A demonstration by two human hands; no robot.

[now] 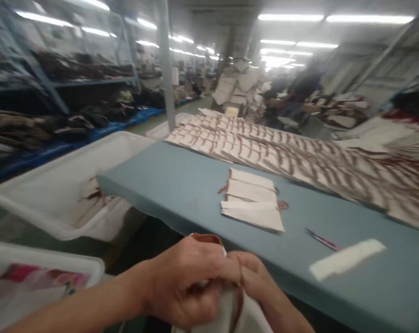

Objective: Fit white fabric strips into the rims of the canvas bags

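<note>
The cream fabric piece [253,319] with brown trim was in front of the near edge of the blue-grey table [181,185]. The left hand [192,277] and the right hand [254,277] were together, both with fingers pinched on this piece. On the table, beyond the hands, lay a flat cream panel [249,194]; toward its right part, a thin tool [322,239] and a pale strip [348,259]. Overlapping panels [265,152] covered its far side. Left of it stood a white bin [53,203].
</note>
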